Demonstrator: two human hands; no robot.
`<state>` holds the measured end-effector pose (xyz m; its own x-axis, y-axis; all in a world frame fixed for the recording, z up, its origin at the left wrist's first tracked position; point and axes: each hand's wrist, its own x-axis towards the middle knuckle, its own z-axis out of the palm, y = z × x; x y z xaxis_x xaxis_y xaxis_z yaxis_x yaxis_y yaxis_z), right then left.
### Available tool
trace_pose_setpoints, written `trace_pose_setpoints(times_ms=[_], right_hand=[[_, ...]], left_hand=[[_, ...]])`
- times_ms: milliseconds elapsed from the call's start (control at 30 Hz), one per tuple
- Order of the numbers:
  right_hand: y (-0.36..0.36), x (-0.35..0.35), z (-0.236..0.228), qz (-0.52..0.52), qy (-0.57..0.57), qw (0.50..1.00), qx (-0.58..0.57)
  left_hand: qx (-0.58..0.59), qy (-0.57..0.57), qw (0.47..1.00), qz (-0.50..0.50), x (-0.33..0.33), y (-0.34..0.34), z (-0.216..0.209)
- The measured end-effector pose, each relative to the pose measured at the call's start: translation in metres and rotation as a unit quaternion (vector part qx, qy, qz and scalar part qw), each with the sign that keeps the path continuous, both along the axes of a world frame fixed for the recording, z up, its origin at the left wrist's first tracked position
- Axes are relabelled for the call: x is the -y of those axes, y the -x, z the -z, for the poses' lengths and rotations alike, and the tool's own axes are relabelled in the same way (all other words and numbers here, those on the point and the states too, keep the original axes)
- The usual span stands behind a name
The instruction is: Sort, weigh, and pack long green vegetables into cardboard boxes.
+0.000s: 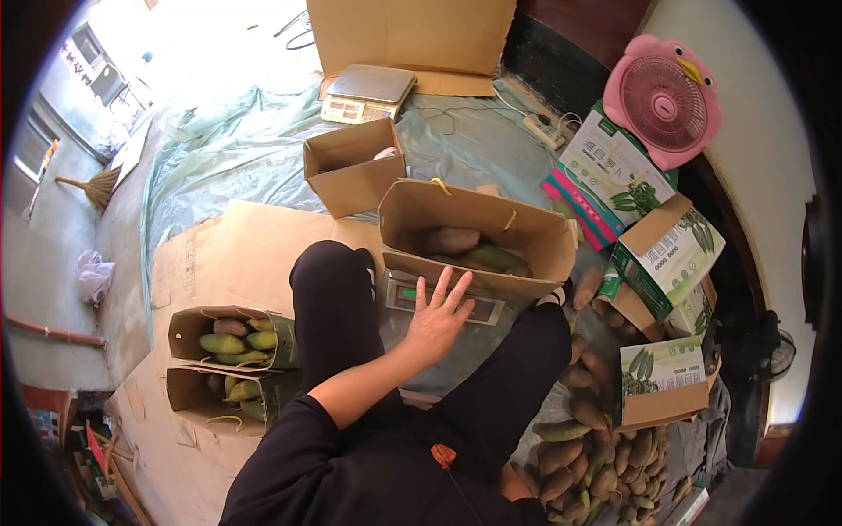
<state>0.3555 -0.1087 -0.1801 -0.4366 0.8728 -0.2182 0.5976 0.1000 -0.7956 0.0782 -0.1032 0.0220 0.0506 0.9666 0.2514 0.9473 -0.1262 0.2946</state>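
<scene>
My left hand (pixel 435 326) has its fingers spread, the fingertips at the lower front side of a tall cardboard box (pixel 399 230) with yellow cord handles. Inside that box lie a few brown and green radishes (pixel 498 258). Just beneath the hand is the display panel of a scale (pixel 484 309) that the box appears to stand on. My right arm (pixel 511 484) shows only in part at the lower edge, beside a heap of soil-covered radishes (pixel 561 456); its fingers are hidden. To the left, two open boxes (pixel 181 335) hold several green radishes (pixel 235 344).
A smaller open carton (pixel 355 180) and a second scale (pixel 373 83) stand further off on plastic sheeting. Printed green-and-white boxes (pixel 671 254) are stacked at the right under a pink fan (pixel 662 105). A power strip (pixel 545 130) with cables lies behind. Flattened cardboard (pixel 250 254) covers the left floor.
</scene>
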Motion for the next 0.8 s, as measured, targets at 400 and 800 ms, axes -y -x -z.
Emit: trace_pose_setpoints(times_ms=[400,800], right_hand=[[0.001,0.038,-0.030,0.026,0.059,0.998,0.006],[-0.053,0.213,-0.020,0.224,0.216,0.950,-0.024]], left_hand=[[-0.025,0.001,1.000,0.008,0.003,-0.001,0.000],[-0.068,0.047,0.995,-0.055,-0.002,0.004,-0.004]])
